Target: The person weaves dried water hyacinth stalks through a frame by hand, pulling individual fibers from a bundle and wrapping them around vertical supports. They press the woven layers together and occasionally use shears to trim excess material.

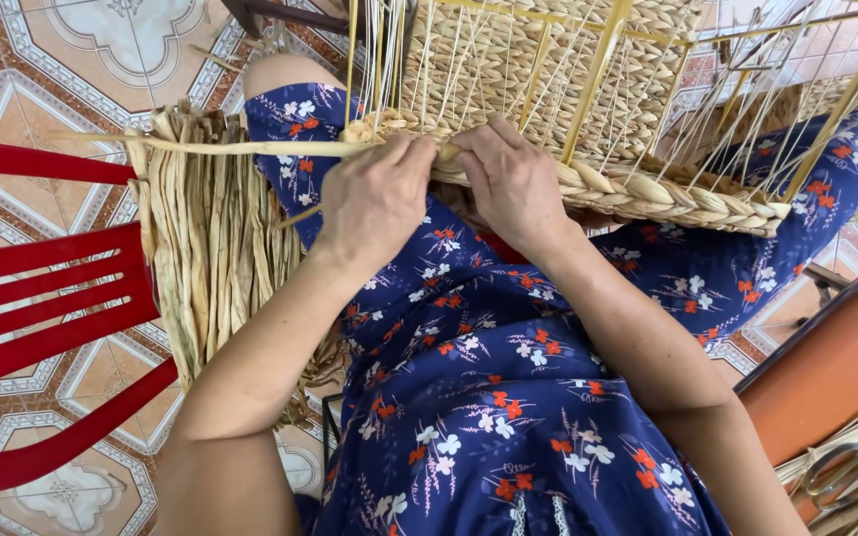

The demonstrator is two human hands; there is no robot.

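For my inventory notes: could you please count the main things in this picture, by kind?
Hands: 2, left hand and right hand, both on the basket edge
Woven basket on wire frame: 1
Bundle of dried strands: 1
Red chair: 1
Scissors: 1
Total: 6

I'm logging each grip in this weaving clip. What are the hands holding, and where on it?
Both the left hand and right hand pinch one dried straw strand at its end by the basket rim.
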